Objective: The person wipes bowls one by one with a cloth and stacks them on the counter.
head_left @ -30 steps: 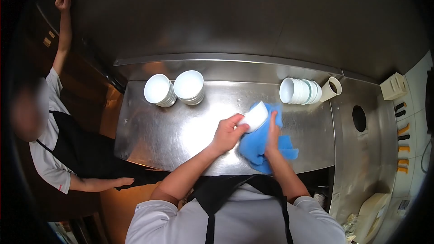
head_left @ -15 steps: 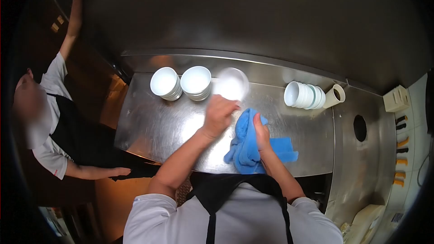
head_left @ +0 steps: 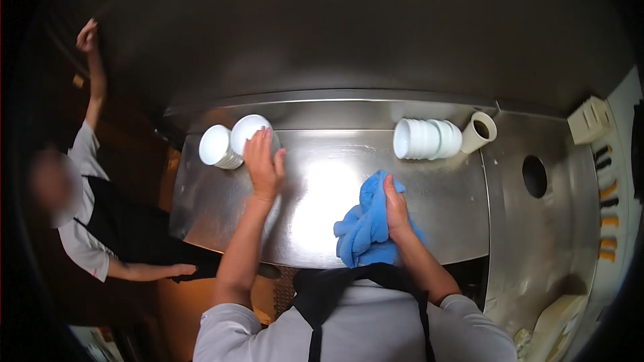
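My left hand (head_left: 264, 166) is over the front of the right-hand one of two upright stacks of white bowls (head_left: 251, 127), its fingers stretched out across the top bowl. Beside it stands the other bowl stack (head_left: 216, 145). My right hand (head_left: 396, 206) is wrapped round a crumpled blue cloth (head_left: 370, 223), thumb up, above the steel counter. Farther back on the right, a row of nested white bowls (head_left: 419, 139) lies on its side.
A cream cup (head_left: 479, 132) lies tilted beside the bowl row. The steel counter (head_left: 443, 194) meets a section with a round dark hole (head_left: 534, 176). Knives with orange and black handles (head_left: 609, 191) hang at the right. A co-worker (head_left: 87, 201) stands at the left.
My left hand has brought the white bowl from the cloth to the right-hand upright stack and let it go. The blue cloth stays in my right hand. The view has shifted slightly.
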A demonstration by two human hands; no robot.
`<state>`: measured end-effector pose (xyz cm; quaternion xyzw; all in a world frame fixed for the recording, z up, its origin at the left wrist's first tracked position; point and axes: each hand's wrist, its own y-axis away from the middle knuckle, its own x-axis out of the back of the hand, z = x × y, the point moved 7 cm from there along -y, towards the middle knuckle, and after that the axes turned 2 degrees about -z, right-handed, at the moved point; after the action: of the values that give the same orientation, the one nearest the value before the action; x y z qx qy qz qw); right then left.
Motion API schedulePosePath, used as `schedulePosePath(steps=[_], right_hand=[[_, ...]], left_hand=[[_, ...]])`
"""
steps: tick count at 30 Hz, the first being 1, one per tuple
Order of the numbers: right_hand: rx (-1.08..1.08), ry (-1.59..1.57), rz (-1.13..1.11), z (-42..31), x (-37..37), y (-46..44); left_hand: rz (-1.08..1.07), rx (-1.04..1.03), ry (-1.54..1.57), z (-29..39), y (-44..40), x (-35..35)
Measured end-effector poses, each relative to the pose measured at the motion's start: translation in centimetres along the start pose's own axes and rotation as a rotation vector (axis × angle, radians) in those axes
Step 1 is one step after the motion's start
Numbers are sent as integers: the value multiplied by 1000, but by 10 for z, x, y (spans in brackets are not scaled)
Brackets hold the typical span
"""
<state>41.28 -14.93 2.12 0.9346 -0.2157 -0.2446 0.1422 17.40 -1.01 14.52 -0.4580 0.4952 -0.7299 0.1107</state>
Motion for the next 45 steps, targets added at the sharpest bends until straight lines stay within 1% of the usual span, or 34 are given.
schedulePosePath(steps=[1,2,4,5,6,7,10,11,14,15,18,19,20,22,24,25,26,28,31,33,34,35,37,38,40,42,43,44,45], right_hand=[[-58,-28,-3,4,13,-1],[-111,-48,-12,5,24,-3],[-116,-120,10,5,39,-3],[-119,-152,17,6,46,-4],[-116,-167,9,7,56,-6],[-114,-182,2,11,67,-7],[-120,-209,-10,16,95,-7],[-124,-222,-15,18,101,-9],[-195,-246,-29,23,114,-9],[-199,-245,-19,25,117,-11],[83,-12,4,27,113,-13],[238,143,-97,17,99,-10],[487,345,-117,5,84,2],[794,579,-113,-28,57,15],[380,321,-301,-29,59,-9],[135,36,-253,-23,64,-18],[-85,-53,-303,-21,67,-15],[58,-154,-283,-9,62,-11],[493,128,-389,-49,38,8],[341,110,-376,-42,42,1],[262,94,-365,-36,44,-1],[485,330,-472,-41,35,8],[931,825,-691,-40,17,33],[983,864,-602,-44,17,30],[1078,929,-427,-51,13,31],[777,615,-454,-45,18,19],[619,459,-457,-38,22,15],[460,304,-453,-30,26,12],[458,537,-647,-25,19,18]], left_hand=[[-50,63,201,22,6,-19],[-144,158,390,48,16,-46],[-485,241,690,115,35,-115],[-565,212,740,147,36,-138],[-620,357,835,171,37,-157],[-542,302,798,189,36,-174],[-966,196,694,210,56,-225],[-760,199,755,207,54,-216],[-657,584,837,185,59,-198],[-528,570,835,183,57,-186],[-406,636,621,169,64,-149],[-410,533,520,181,59,-128],[-453,407,540,199,61,-111],[-517,279,703,224,84,-88],[-596,660,792,208,96,-78],[-632,852,832,198,106,-73],[-569,878,867,187,102,-71],[-159,1417,1466,176,97,-90],[-245,1523,1443,161,99,-108],[-346,1039,1349,174,79,-94],[-416,843,1285,184,69,-89],[-455,650,1218,196,60,-83],[-583,1113,1620,203,69,-88],[-639,1343,1814,205,74,-90],[-822,1193,1719,187,79,-95],[-555,955,1300,177,71,-95],[-501,908,1203,180,67,-85],[-563,1129,1428,180,78,-92],[-620,1345,1658,184,85,-98]])
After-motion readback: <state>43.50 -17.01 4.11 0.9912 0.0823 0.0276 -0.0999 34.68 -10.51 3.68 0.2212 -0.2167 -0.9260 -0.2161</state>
